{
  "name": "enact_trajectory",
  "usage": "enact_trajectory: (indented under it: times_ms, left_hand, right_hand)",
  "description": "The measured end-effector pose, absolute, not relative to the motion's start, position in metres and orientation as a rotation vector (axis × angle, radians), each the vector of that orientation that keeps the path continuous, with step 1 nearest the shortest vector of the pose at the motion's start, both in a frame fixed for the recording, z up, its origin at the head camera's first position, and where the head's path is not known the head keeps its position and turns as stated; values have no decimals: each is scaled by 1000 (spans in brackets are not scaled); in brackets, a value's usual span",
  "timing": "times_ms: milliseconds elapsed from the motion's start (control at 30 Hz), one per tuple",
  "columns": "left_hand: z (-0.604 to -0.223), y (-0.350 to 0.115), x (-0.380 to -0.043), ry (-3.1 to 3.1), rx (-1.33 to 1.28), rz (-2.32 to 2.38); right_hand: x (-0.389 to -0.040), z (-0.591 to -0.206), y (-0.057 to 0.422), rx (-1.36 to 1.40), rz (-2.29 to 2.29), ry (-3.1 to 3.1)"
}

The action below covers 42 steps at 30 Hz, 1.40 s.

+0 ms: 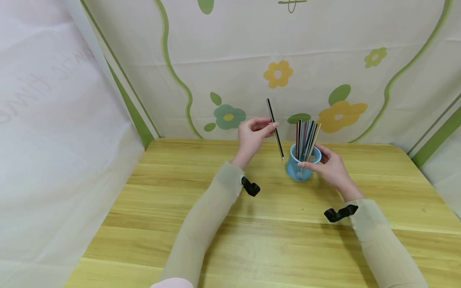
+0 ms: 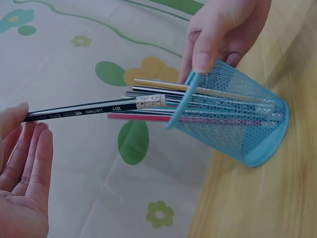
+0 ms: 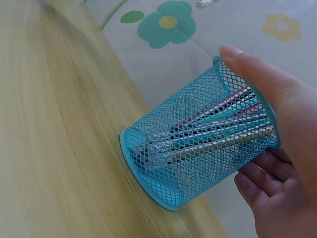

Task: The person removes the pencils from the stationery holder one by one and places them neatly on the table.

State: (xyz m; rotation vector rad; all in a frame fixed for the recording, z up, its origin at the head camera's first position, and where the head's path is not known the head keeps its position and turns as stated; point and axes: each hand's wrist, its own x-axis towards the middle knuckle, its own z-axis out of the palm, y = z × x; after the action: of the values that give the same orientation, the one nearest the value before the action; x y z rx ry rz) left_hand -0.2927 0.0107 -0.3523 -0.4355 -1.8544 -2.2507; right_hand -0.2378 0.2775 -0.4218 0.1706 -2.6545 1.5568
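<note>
Sleeves: closest to me, beige left sleeve (image 1: 198, 228) and right sleeve (image 1: 381, 244) reaching in from 7 and 5 o'clock, bit of pink cloth (image 1: 173, 283) at the bottom of the left one.
Hands: well, apart from each other and both busy, one on each thing.
Left hand (image 1: 252, 136): about 10 o'clock from the cup, thumb and fingertips pinching one pencil (image 2: 94, 110) near its middle. Guessing a light pinch is plenty for something that skinny.
Pencil: black with pale stripes, "HB" on the side, up in the air. Leans from roughly 11:30 down to 5:30, eraser end low, just beside the cup rim. Mid-grip leaves both ends free, which probably makes it easy to angle.
Blue mesh cup (image 3: 195, 178): around 1 o'clock on the wooden counter (image 1: 273, 248), base down on the wood, afaict.
Right hand (image 1: 333, 168): at the cup's 3 o'clock, thumb over the rim, fingers round the outside. Looks like steadying to me; tall stuff in a light cup could tip it.
Pencil bunch (image 1: 306, 136): inside the cup, taller than it, so they lean on the rim and fan out.
Backdrop (image 1: 223, 80): flowery cloth at 12.
</note>
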Motion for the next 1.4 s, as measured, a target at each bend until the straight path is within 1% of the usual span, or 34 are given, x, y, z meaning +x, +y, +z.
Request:
enact_trajectory:
  times_ms: [433,767,1033,1400]
  left_hand:
    - [-396,8,-286,-1886,-274,-2321]
    - [-430,7,-284,-1919,-168,-2423]
    - [-441,12,-284,-1968,-151,-2465]
    - [-452,24,-288,-2181,-27,-2456]
  right_hand:
    - [-238,-421,276,141,1561,-2659]
    - [-241,-429,277,102,1603,-2609]
    - [-241,-434,278,86,1661,-2560]
    - [-241,-433,277,91,1648,-2570]
